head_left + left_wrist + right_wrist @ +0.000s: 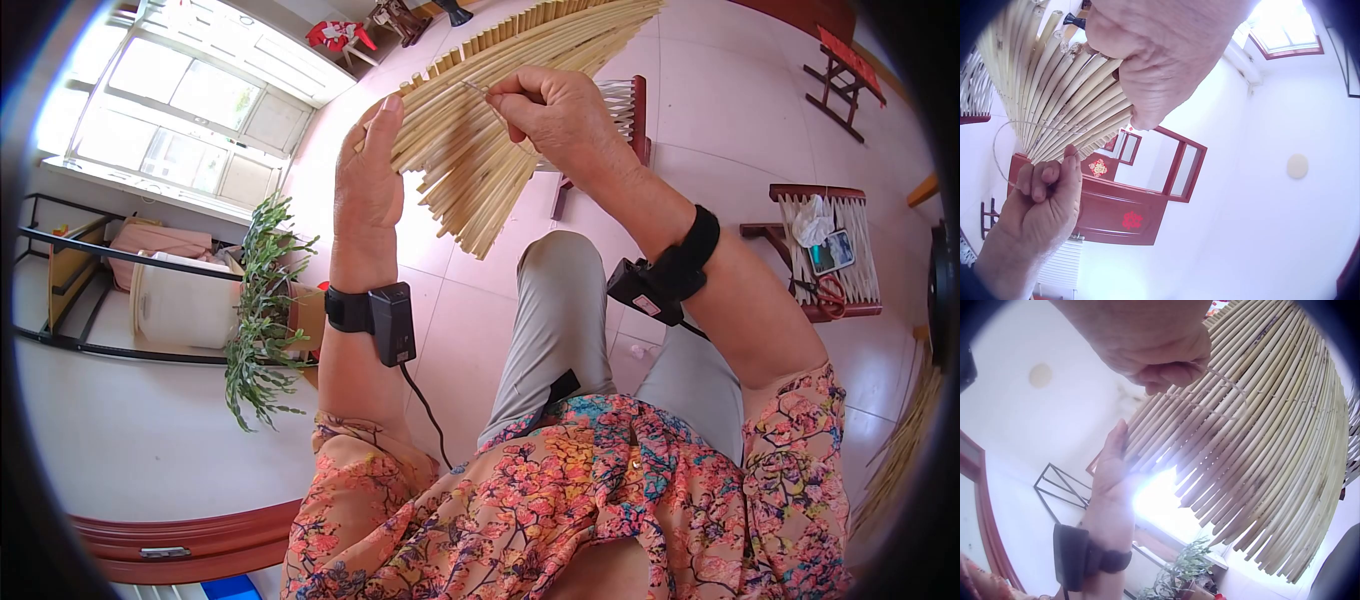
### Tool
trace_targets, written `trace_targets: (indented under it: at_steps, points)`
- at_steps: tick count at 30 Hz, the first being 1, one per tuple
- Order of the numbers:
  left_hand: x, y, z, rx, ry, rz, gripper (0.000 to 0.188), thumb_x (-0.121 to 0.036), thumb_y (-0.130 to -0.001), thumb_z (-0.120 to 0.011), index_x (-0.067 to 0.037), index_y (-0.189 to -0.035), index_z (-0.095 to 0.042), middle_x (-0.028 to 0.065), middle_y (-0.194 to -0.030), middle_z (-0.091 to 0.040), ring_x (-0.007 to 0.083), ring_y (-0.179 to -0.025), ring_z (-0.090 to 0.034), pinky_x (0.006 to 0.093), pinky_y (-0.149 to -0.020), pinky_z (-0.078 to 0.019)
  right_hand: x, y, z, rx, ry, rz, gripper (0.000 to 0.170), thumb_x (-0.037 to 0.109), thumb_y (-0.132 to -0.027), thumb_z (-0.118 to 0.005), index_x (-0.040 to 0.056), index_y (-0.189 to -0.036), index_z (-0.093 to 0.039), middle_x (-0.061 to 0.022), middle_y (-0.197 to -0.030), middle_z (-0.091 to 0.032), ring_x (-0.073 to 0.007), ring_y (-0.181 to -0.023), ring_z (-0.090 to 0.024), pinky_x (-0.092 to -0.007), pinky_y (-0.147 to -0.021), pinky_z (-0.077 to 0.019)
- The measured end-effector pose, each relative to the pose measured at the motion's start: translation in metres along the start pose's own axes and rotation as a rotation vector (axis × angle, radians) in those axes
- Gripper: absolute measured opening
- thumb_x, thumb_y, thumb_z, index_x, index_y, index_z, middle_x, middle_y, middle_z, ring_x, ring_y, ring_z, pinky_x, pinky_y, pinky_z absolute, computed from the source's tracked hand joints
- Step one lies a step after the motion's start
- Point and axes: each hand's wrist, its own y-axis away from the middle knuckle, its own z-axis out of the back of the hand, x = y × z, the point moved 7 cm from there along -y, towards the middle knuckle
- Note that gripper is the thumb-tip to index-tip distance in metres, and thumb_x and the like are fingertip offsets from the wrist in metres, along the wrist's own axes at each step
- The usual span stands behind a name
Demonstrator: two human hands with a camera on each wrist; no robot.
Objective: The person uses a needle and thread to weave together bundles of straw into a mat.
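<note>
Pink tiled floor (700, 130), bright window (180, 85) upper left in head view, green plant (265, 310) below it, low webbed stool (835, 250) off to the right.

Stalk fan (450, 125): pale yellow stalks, laid side by side, flaring out, free ends stepped and uneven. Right wrist view shows rows of small stitches across them. A few darker patches on some stalks.

Fan is held up off the floor, in front of the person, between both hands. Left hand (370, 180) grips it at one edge, thumb on the near side. Right hand (560, 115) is over the stalk faces, fingers curled, pinching a thin thread (995, 145); the thread hangs in a loose loop by the stalks.

Left fingers partly behind the stalks in head view. Fan runs out of frame at the top in right wrist view. Can't tell if there's a needle at the right fingertips; too small.
</note>
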Motion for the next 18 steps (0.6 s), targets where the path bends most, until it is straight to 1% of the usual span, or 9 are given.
trace_targets:
  at_steps: [6, 12, 14, 18]
  points:
    - [0.001, 0.000, 0.001, 0.007, -0.007, -0.008, 0.036, -0.023, -0.089, -0.056, 0.005, -0.111, -0.054, 0.0115, -0.104, -0.059, 0.0166, -0.097, -0.056, 0.0285, -0.085, -0.0447, 0.000, 0.000, 0.000, -0.001, 0.008, -0.010, 0.019, 0.015, -0.085, -0.059, -0.0030, -0.087, -0.064, -0.0009, -0.061, -0.055, -0.0055, -0.055, -0.049, -0.0203, -0.051, -0.0404]
    - [0.002, 0.001, 0.002, -0.030, -0.009, -0.012, 0.036, -0.023, -0.090, -0.055, 0.006, -0.112, -0.053, 0.0116, -0.104, -0.059, 0.0167, -0.096, -0.056, 0.0286, -0.085, -0.0446, -0.001, 0.000, 0.000, 0.004, 0.009, -0.018, 0.018, 0.014, -0.084, -0.059, -0.0029, -0.087, -0.064, -0.0008, -0.060, -0.055, -0.0053, -0.054, -0.049, -0.0201, -0.051, -0.0400]
    - [0.004, 0.001, 0.004, -0.063, 0.017, -0.013, 0.044, -0.024, -0.084, -0.063, 0.008, -0.112, -0.051, 0.0133, -0.102, -0.060, 0.0163, -0.093, -0.058, 0.0256, -0.082, -0.0463, 0.000, 0.000, 0.002, 0.008, 0.006, -0.016, 0.018, 0.014, -0.084, -0.059, -0.0028, -0.088, -0.064, -0.0008, -0.060, -0.055, -0.0051, -0.054, -0.049, -0.0200, -0.050, -0.0399]
    - [0.004, 0.010, -0.005, -0.005, -0.003, 0.003, 0.044, -0.024, -0.085, -0.061, 0.008, -0.113, -0.051, 0.0134, -0.103, -0.060, 0.0164, -0.093, -0.058, 0.0253, -0.081, -0.0464, 0.002, 0.006, 0.008, 0.033, -0.014, -0.078, 0.017, 0.013, -0.084, -0.059, -0.0022, -0.089, -0.064, -0.0005, -0.059, -0.054, -0.0043, -0.052, -0.046, -0.0193, -0.047, -0.0358]
